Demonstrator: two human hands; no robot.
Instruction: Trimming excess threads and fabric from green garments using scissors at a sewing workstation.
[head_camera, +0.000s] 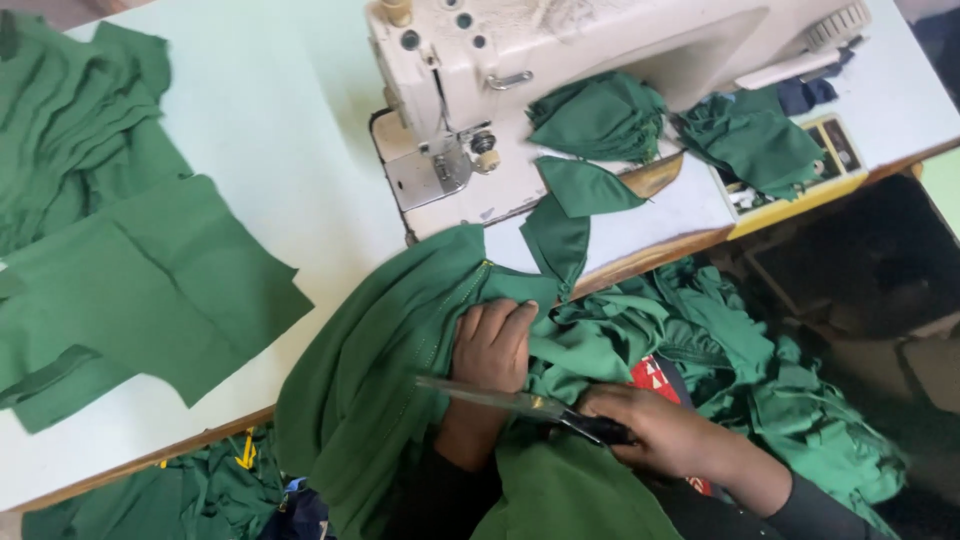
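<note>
My left hand (492, 345) lies flat on a bunched green garment (385, 370) at the table's front edge, pressing the cloth down. A yellow stitched seam runs along the garment beside that hand. My right hand (655, 430) grips the dark handles of a pair of long scissors (500, 398). The metal blades point left and pass just below my left hand, over the green cloth. Both of my sleeves are dark.
A white sewing machine (480, 90) stands on the pale table (290, 130) with green scraps (600, 115) under its arm. Stacked green fabric pieces (130, 270) lie at the left. More green cloth (790, 390) piles up on the right, below the table edge.
</note>
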